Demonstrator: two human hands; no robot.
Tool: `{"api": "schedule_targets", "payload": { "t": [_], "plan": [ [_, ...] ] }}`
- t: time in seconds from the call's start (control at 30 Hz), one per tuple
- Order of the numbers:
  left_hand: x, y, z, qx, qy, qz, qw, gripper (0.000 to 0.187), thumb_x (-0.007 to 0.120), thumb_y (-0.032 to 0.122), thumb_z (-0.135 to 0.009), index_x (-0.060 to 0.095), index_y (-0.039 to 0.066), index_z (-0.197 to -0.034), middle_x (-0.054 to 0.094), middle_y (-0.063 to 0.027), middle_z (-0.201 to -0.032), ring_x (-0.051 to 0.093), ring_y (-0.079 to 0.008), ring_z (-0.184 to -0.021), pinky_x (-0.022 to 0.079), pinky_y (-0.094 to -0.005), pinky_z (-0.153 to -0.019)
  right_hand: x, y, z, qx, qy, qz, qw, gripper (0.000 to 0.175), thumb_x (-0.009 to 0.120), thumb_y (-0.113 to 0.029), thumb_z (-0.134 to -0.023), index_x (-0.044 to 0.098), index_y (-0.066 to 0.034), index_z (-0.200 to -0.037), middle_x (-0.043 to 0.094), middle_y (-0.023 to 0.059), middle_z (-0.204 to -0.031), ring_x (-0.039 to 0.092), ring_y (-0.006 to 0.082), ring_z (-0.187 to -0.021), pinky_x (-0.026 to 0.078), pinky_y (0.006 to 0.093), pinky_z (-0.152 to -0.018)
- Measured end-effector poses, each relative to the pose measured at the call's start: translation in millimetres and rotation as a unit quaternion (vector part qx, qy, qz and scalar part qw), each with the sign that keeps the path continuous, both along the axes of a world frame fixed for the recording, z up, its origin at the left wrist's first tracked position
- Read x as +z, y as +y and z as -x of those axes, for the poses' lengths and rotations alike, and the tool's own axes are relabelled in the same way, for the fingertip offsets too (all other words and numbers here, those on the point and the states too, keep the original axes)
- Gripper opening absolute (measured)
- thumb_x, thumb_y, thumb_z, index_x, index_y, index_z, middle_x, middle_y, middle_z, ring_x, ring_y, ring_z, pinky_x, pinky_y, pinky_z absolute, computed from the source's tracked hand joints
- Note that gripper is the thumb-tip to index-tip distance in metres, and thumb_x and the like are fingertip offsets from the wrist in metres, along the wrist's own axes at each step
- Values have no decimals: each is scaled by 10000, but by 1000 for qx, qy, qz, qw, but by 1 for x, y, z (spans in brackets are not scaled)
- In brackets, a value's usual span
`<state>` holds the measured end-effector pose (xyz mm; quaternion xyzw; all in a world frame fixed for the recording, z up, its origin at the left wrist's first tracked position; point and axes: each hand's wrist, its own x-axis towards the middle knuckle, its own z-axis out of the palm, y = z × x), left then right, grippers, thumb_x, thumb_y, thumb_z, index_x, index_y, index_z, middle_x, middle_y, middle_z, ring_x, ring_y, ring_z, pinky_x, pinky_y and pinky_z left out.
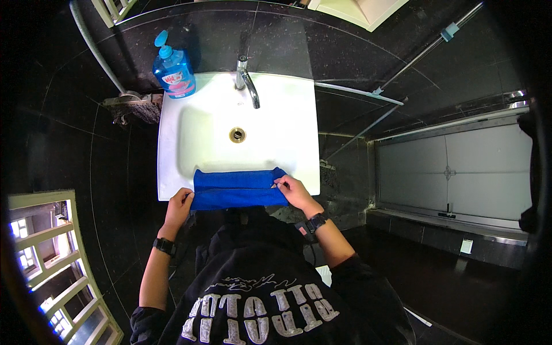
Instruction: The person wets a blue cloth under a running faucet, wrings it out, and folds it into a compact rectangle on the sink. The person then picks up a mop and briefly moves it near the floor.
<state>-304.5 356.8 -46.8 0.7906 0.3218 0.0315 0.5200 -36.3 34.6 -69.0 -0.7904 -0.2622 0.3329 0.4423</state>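
Note:
A blue cloth (237, 180), folded into a long band, lies over the front rim of a white washbasin (168, 151). My left hand (179, 207) pinches the cloth's left end between thumb and fingers. At the other end, my right hand (295, 194) grips the cloth near its upper right corner, which sticks up a little. Beyond the cloth are the basin's round metal drain (237, 135) and a chrome faucet (248, 84) at the back; no water is seen running. Each wrist wears a dark band.
A blue pump bottle (174, 73) stands on the basin's back left corner. A mop (138, 105) leans to the left of the basin. To the right, thin poles (414, 58) run along the dark tiled wall, near a grey panelled door (453, 168).

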Motion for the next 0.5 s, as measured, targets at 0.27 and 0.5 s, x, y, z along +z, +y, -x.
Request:
{"api": "schedule_targets", "payload": {
  "t": [0.27, 0.5],
  "plan": [
    [13, -8, 1, 15, -4, 18, 1000, 136, 633, 124, -966, 634, -10, -994, 572, -45, -743, 502, -109, -685, 442, -271, -644, 17, -21, 1, -123, -234, 164, 950, 227, 611, -149, -942, 580, 14, -1096, 670, 219, -1103, 663, 367, -878, 530, 420, -797],
    [5, 3, -21, 13, -2, 11, 1000, 158, 642, 141, -963, 632, -11, -1001, 584, -40, -748, 510, -101, -694, 441, -265, -645, 1, -9, -4, -210, -130, 128, 961, 167, 609, -175, -958, 596, -13, -998, 691, 222, -933, 675, 391, -855, 535, 439, -756]
  ]
}}
